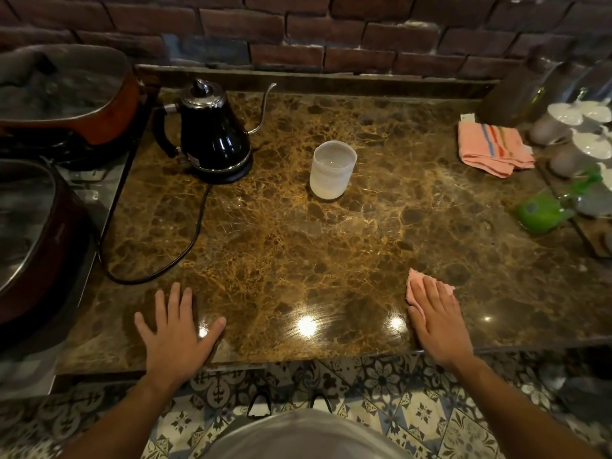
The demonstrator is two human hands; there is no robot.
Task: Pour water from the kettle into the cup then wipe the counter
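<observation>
The kettle (212, 134) sits upright on its base at the back left of the worktop (298, 260), its thin spout pointing toward the cup (332, 168). The cup stands just right of the kettle and appears to hold water, so the pouring step looks complete.

The wiping step is in hand. The right hand (437, 323) lies flat near the front right edge, fingers straight, pressing a small pink cloth (418, 283) against the worktop; the grip is not closed round the cloth. The left hand (175, 329) rests flat on the front left, fingers spread, holding nothing.

The next move likely calls for sliding the cloth across the surface under steady downward pressure, steering clear of the cup and the kettle's cord (192, 240). A folded striped towel (493, 147) lies at the far right.
</observation>
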